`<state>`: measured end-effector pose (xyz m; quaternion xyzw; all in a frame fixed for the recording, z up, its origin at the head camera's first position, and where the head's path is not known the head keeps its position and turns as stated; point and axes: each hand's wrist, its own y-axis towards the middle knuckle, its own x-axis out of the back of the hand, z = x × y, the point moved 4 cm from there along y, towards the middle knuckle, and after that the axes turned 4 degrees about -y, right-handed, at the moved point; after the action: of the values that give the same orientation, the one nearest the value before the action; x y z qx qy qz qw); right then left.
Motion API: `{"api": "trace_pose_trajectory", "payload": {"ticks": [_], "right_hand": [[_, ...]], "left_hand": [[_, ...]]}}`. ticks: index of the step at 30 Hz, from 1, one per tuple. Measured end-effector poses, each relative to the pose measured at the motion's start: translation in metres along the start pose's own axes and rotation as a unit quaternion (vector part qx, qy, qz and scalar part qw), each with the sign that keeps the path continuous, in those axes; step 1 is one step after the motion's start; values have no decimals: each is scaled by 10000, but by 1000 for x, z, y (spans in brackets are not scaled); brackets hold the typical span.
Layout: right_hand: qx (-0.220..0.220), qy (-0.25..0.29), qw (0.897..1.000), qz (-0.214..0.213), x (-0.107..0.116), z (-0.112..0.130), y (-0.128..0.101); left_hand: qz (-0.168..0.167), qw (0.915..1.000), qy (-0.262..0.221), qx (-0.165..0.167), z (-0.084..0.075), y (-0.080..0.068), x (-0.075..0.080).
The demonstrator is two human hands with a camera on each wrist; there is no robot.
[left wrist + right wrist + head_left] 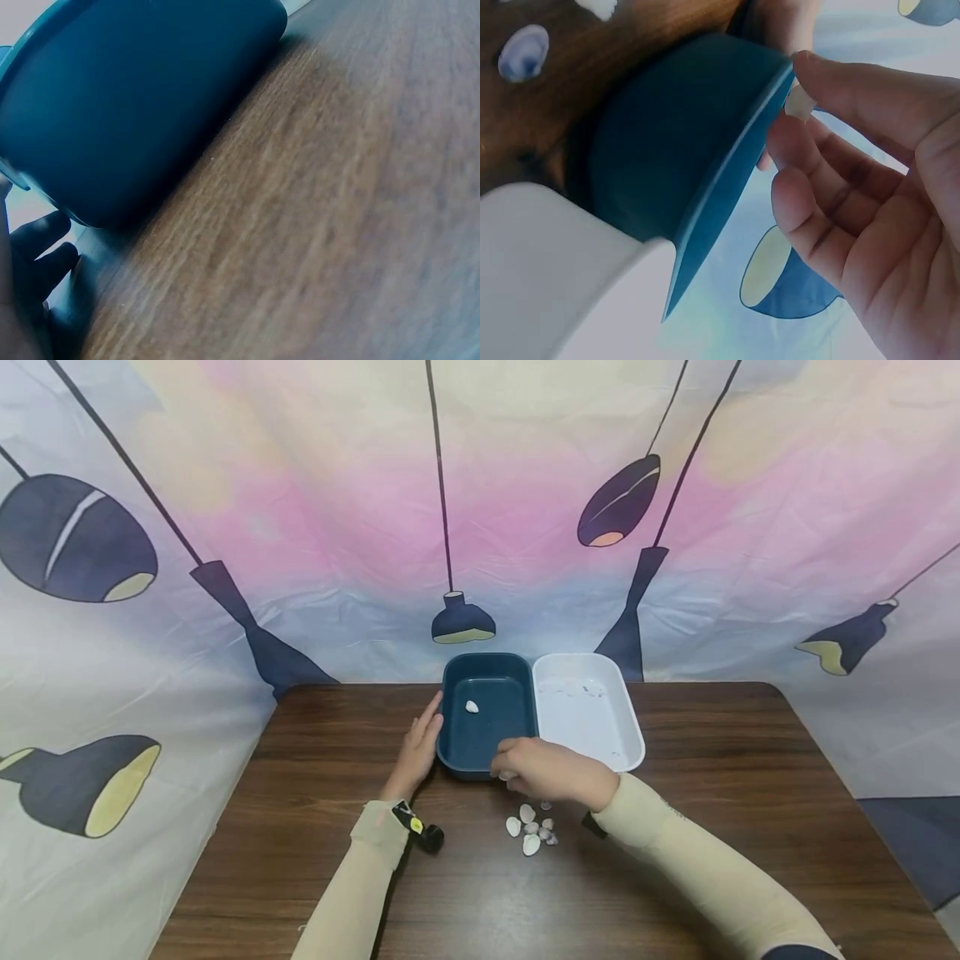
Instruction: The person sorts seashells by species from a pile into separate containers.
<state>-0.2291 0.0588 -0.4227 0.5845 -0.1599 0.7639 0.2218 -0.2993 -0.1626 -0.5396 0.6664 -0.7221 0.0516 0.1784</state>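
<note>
- My right hand [551, 771] hangs over the near rim of the dark blue tray [487, 739], just above the near right corner.
- In the right wrist view I see its fingers [810, 161] and thumb pinching a small pale shell [798, 103] right at the tray's edge, so that hand is grasping the shell.
- My left hand [417, 752] rests against the left outer wall of the blue tray, its fingers straight and released, holding nothing.
- The left wrist view shows the same tray wall close up, with my fingertips [41, 240] lying beside it on the worktop [712, 827].
- One white shell [472, 707] lies inside the blue tray, towards its far side.
- A white tray [600, 727] stands touching the blue one on its right; I can make out faint pale bits along its far wall, too small to tell apart.
- A little cluster of shells [531, 832] lies on the worktop just in front of my right hand, near the blue tray.
- Both forearms wear cream sleeves; a small black device [420, 831] sits on my left wrist.
- A cloth backdrop printed with dark hanging lamps [463, 618] stands behind the worktop.
</note>
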Motion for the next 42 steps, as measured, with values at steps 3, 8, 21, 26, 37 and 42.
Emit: {"api": "trace_pose_trajectory", "payload": {"ticks": [3,8,21,26,37,42], "right_hand": [[-8,112,9999,68,5,-5,6],[-48,93,9997,206,9,-14,16],[-110,438,9980,451,17,-35,45],[-170,493,9972,544,18,-46,54],[-626,461,9924,948,16,-64,71],[-853,359,9902,1045,15,-74,78]], "left_hand": [[9,10000,12,24,0,1,0],[10,10000,-18,-23,-1,2,1],[1,10000,-2,-85,-1,2,2],[-19,9999,-24,-112,-2,3,2],[3,9999,-29,-131,-2,3,1],[26,9999,-20,-118,-3,3,0]]}}
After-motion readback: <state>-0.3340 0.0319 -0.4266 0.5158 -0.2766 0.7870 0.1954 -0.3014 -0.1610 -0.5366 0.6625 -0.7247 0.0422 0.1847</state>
